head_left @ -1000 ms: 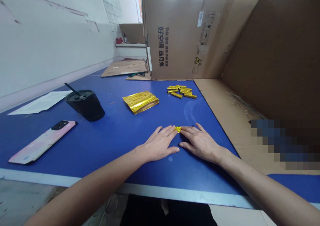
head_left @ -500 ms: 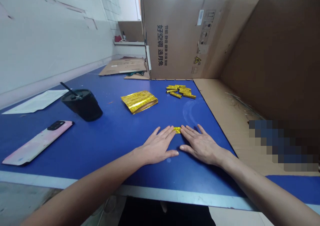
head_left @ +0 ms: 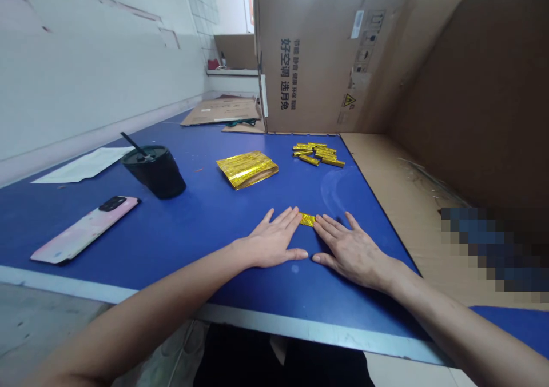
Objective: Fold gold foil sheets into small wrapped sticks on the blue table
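A small piece of shiny gold foil paper [head_left: 307, 219] lies on the blue table between my two hands. My left hand [head_left: 274, 239] is flat, palm down, with its fingertips on the foil's left end. From the other side my right hand [head_left: 347, 247] presses its outstretched fingertips on the right end. The parts of the foil beneath the fingers are hidden. Beyond my hands rests a stack of gold foil sheets [head_left: 249, 168]. To its right is a loose pile of several narrow gold foil rolls [head_left: 319, 152].
At the left stand a black cup [head_left: 156, 172] with a straw, a pink-and-white phone [head_left: 86, 230] and a white paper sheet [head_left: 81, 165]. A large cardboard box [head_left: 326, 55] rises at the back, with flat cardboard [head_left: 221, 111] beside it. More cardboard [head_left: 386, 181] borders the right edge.
The view has shifted slightly, so everything sits a little differently in frame. My hands are marginally further apart, and more of the gold foil shows between them.
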`<act>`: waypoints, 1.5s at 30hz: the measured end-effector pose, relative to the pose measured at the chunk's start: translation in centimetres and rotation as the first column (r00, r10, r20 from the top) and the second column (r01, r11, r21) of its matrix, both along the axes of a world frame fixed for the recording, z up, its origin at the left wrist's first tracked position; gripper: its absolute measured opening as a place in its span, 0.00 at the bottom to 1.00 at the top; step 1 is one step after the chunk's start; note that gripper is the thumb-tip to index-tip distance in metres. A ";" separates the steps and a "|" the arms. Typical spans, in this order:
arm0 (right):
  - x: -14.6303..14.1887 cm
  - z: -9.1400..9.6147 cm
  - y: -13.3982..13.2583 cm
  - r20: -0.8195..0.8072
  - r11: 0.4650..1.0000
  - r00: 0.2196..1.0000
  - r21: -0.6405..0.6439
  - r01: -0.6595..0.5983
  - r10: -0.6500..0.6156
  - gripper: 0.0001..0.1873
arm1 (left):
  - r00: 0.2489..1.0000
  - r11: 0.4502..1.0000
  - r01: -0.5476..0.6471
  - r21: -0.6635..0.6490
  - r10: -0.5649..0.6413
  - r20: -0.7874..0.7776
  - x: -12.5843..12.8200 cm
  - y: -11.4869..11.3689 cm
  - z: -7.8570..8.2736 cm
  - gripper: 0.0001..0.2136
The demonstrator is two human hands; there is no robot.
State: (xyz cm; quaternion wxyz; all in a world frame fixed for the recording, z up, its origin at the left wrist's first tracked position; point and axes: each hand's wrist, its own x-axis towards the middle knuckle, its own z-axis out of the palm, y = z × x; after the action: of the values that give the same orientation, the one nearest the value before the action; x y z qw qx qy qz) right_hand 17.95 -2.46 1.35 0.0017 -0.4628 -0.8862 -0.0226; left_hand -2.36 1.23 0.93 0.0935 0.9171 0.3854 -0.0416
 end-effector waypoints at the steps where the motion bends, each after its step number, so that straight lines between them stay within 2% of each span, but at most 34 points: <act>1: -0.1 0.0 0.0 0.004 1.000 1.000 -0.002 -0.003 0.003 0.35 | 1.000 1.000 -0.007 0.000 0.007 -0.011 0.3 0.0 0.3 0.40; 4: -0.2 0.0 0.1 0.006 1.000 1.000 0.003 0.000 0.000 0.33 | 0.999 0.999 -0.030 0.017 0.030 -0.022 1.8 -0.2 1.0 0.42; 9: -0.3 0.2 0.1 0.021 1.000 1.000 -0.025 -0.005 0.005 0.32 | 0.989 0.992 0.126 -0.020 -0.123 0.087 4.0 -0.2 0.6 0.45; 14: -0.1 0.6 0.1 0.025 0.998 0.999 -0.056 0.027 -0.025 0.34 | 0.989 0.990 0.138 -0.034 -0.136 0.062 2.1 0.6 -0.3 0.43; 20: 0.3 0.7 0.5 -0.001 0.999 1.000 -0.035 0.015 -0.015 0.33 | 0.996 0.997 0.080 -0.018 -0.080 -0.025 -0.5 0.8 0.0 0.41; 24: 0.6 0.7 1.0 -0.006 0.999 0.999 -0.035 0.035 -0.035 0.31 | 0.998 0.998 0.060 0.000 -0.060 -0.033 -0.6 -0.6 0.2 0.42; 29: 1.2 0.4 2.0 -0.005 0.997 0.997 -0.007 0.072 -0.072 0.28 | 0.988 0.987 0.153 0.044 -0.154 0.017 -0.8 -2.5 0.0 0.44; 34: 0.8 0.5 1.9 -0.025 0.994 0.995 0.046 0.095 -0.094 0.32 | 0.984 0.983 0.161 0.088 -0.166 0.058 -0.5 -2.9 -0.3 0.44; 36: 0.0 0.7 1.3 -0.060 0.999 0.997 0.012 0.053 -0.052 0.35 | 0.983 0.983 0.161 0.091 -0.168 0.075 -0.4 -2.9 -0.3 0.44; 39: -1.1 0.7 0.3 -0.120 0.985 0.987 -0.123 -0.124 0.110 0.39 | 0.981 0.983 0.162 0.089 -0.170 0.094 -0.3 -2.9 -0.4 0.45; 41: -1.3 0.4 0.1 -0.137 0.979 0.981 -0.130 -0.158 0.140 0.41 | 0.982 0.984 0.156 0.087 -0.165 0.095 -0.4 -2.9 -0.4 0.45; 45: -0.4 -0.5 1.2 -0.087 0.997 0.995 -0.064 -0.044 0.038 0.36 | 0.985 0.987 0.146 0.072 -0.152 0.085 -0.5 -3.0 -0.4 0.44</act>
State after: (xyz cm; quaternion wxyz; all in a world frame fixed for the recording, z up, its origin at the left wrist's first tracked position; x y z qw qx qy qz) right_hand 17.53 -1.30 0.87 0.0251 -0.4448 -0.8949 0.0263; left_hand -2.82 -1.76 0.53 0.0775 0.9468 0.3123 0.0054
